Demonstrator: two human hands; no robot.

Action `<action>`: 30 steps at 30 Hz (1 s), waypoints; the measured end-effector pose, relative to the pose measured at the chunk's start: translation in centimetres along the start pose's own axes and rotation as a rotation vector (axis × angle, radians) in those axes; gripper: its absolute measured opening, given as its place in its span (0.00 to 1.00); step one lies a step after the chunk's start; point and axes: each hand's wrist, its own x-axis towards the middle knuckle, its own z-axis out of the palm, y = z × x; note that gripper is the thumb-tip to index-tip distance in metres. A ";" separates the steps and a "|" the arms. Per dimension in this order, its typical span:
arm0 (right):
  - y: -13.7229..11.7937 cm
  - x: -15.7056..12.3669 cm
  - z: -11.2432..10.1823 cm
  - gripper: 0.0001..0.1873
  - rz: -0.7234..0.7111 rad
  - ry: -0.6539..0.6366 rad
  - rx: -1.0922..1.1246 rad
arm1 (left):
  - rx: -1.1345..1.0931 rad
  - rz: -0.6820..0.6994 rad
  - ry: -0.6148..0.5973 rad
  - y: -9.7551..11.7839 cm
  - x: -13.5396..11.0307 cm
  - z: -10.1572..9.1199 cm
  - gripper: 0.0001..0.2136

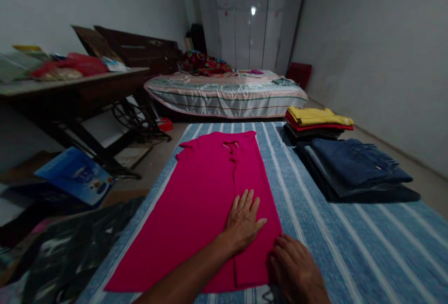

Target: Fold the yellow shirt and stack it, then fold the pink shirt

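A magenta garment [203, 201] lies spread flat along a blue striped sheet [350, 243]. My left hand [244, 220] rests palm down on its right half, fingers stretched out and flat. My right hand [296, 271] sits at the garment's near right corner, fingers curled down onto the cloth edge; I cannot make out whether they pinch it.
Folded dark blue jeans [353, 171] and a folded stack topped by yellow and red cloth [318, 120] lie on the sheet's right side. A mattress with striped bedding [224, 92] lies beyond. A dark table [70, 94] and blue bag [75, 173] stand left.
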 end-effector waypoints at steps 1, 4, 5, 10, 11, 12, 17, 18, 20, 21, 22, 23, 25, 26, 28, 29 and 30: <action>0.0 0.8 0.3 0.08 -0.005 0.010 0.024 | -0.002 -0.001 0.001 -0.1 -0.1 0.0 0.30; 0.1 4.2 1.5 0.10 0.015 -0.009 0.158 | 0.000 0.021 -0.015 -0.6 -0.4 0.3 0.28; 0.1 5.6 2.0 0.11 0.037 -0.022 0.222 | -0.002 0.032 -0.022 -0.8 -0.4 0.5 0.28; 1.4 13.2 6.5 0.13 0.224 0.016 0.440 | -0.054 0.050 0.006 -1.3 -0.2 1.8 0.30; 2.0 14.2 7.8 0.13 0.251 0.028 0.448 | -0.062 0.044 0.021 -1.3 -0.1 1.8 0.30; 2.7 15.0 9.1 0.14 0.274 0.032 0.441 | -0.066 0.037 0.027 -1.3 -0.1 1.8 0.30; 5.0 14.4 14.1 0.12 0.268 -0.043 0.236 | -0.106 0.072 -0.094 -2.3 -0.4 0.8 0.33; 5.1 13.8 14.5 0.10 0.254 -0.054 0.198 | -0.141 0.106 -0.098 -2.8 -0.5 0.3 0.30; 5.1 13.1 14.8 0.09 0.234 -0.067 0.139 | -0.255 0.146 -0.045 -4.3 -0.3 -1.1 0.19; 5.0 12.8 14.9 0.09 0.226 -0.071 0.119 | -0.321 0.133 0.006 -5.2 0.1 -2.0 0.15; 5.0 12.7 14.8 0.09 0.214 -0.078 0.103 | -0.377 0.073 0.066 -6.2 0.9 -3.1 0.16; 4.9 12.7 14.8 0.09 0.201 -0.087 0.090 | -0.377 -0.019 0.140 -7.3 2.0 -4.3 0.16; 4.8 12.8 14.7 0.08 0.181 -0.107 0.072 | -0.302 -0.249 0.280 -9.6 5.1 -6.3 0.13; 4.9 12.9 14.7 0.08 0.173 -0.114 0.066 | -0.283 -0.365 0.298 -10.7 6.9 -7.0 0.10; 4.9 12.9 14.8 0.09 0.164 -0.107 0.056 | -0.286 -0.497 0.288 -12.5 10.6 -7.6 0.07; 4.9 12.9 14.8 0.09 0.159 -0.097 0.055 | -0.318 -0.518 0.266 -13.2 12.4 -7.5 0.07; 5.0 12.9 14.8 0.10 0.156 -0.089 0.058 | -0.370 -0.515 0.248 -13.7 13.9 -7.1 0.08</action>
